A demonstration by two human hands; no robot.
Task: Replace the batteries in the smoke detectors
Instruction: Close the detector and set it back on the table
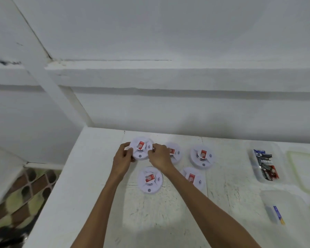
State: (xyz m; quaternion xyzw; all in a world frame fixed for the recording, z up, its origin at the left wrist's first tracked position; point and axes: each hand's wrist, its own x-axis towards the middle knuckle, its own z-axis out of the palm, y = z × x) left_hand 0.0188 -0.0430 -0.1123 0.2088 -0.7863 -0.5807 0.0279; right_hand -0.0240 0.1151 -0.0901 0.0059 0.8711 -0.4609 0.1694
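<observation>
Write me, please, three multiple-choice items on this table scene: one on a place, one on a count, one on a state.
1. Where does the battery tub stand? A) right of the smoke detectors B) left of them C) on the floor
2. How many smoke detectors lie on the table? A) three B) five C) seven
3. What holds the far-left detector? A) nothing B) one hand alone C) both hands

1 A: the tub sits near the table's right edge. 2 B: five white discs show. 3 C: the left hand and the right hand grip its rim.
</observation>
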